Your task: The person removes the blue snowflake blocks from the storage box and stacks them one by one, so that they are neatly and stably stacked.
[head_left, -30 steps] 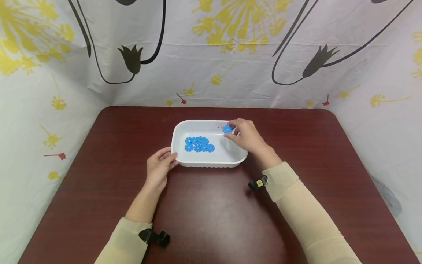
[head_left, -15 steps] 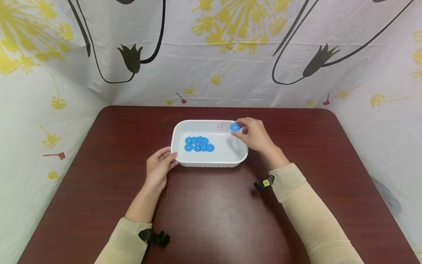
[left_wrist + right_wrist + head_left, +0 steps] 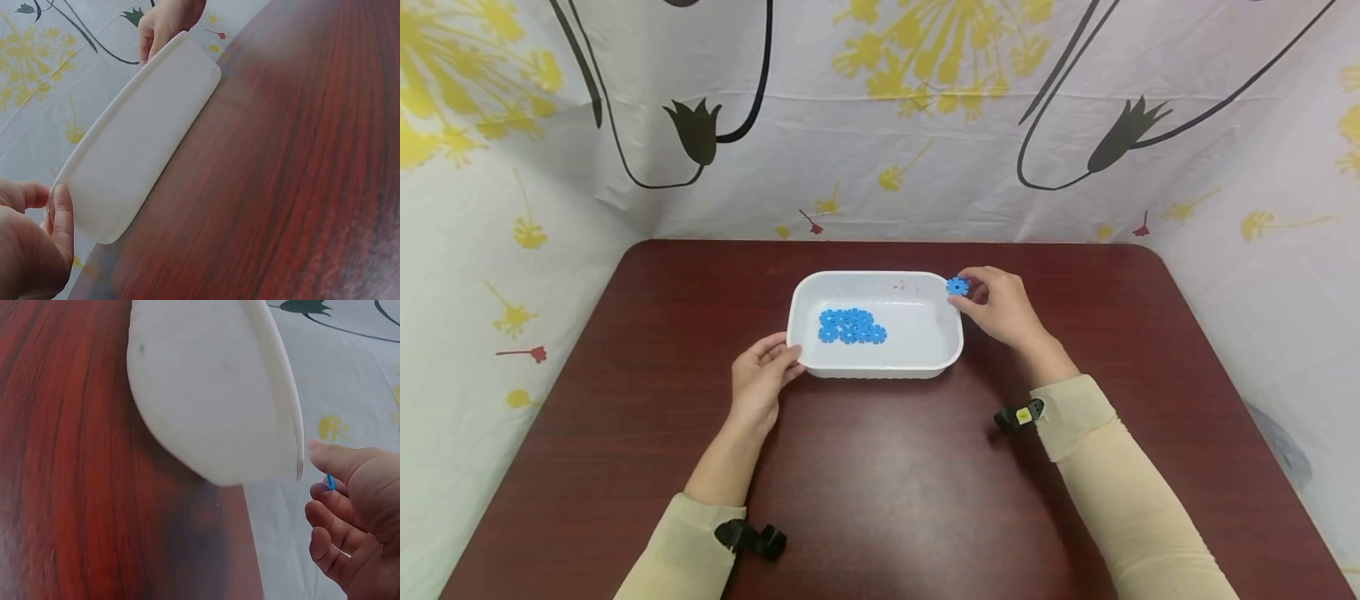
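Blue flower disc point(image 3: 957, 287): right hand's point(image 3: 1003, 308) thumb and fingers are pinching it by its edge at the far right rim of the white tray point(image 3: 917, 333). Probably light, stiff, slightly slick; the notched edge is likely offering best hold. Left hand point(image 3: 760, 383) is gripping the tray's left side. Similar discs point(image 3: 852, 326) are lying inside; table point(image 3: 880, 475) is lying beneath.
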A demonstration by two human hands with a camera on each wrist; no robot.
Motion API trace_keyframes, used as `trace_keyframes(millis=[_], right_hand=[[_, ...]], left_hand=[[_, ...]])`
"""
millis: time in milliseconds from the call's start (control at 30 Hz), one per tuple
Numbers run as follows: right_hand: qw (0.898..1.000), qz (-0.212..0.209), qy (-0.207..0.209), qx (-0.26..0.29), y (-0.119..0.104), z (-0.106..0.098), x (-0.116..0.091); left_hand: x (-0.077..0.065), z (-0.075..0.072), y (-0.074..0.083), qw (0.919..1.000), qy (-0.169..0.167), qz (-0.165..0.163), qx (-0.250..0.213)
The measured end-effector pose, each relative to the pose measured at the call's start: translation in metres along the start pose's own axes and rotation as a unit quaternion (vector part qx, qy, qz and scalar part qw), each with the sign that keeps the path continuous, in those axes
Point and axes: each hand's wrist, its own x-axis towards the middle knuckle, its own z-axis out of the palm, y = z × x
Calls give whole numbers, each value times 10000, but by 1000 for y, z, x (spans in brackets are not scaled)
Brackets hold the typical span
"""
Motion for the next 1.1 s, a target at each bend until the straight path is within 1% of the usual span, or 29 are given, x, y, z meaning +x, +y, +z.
trace_keyframes(millis=[133,233,333,467,567,700,900,1100], right_hand=[[9999,60,71,-94,11,-2,-5],[9998,151,34,-155,20,-2,-8],[9993,296,-114,-219,27,-1,-12],[9974,472,-471,-272,34,0,-17],[9959,443,-721,-333,41,3,-21],[9945,354,-910,-386,48,7,-23],[9933,389,-1009,-414,54,8,-26],[9930,375,-1041,-411,53,8,-26]], left_hand=[[0,-1,1,10000,27,-21,30],[0,-1,2,10000,53,-45,60],[0,-1,2,10000,48,-53,63],[0,0,2,10000,37,-37,60],[0,1,1,10000,50,-39,47],[1,0,0,9999,76,-86,47],[1,0,-1,9999,99,-128,50],[0,1,1,9999,64,-130,38]])
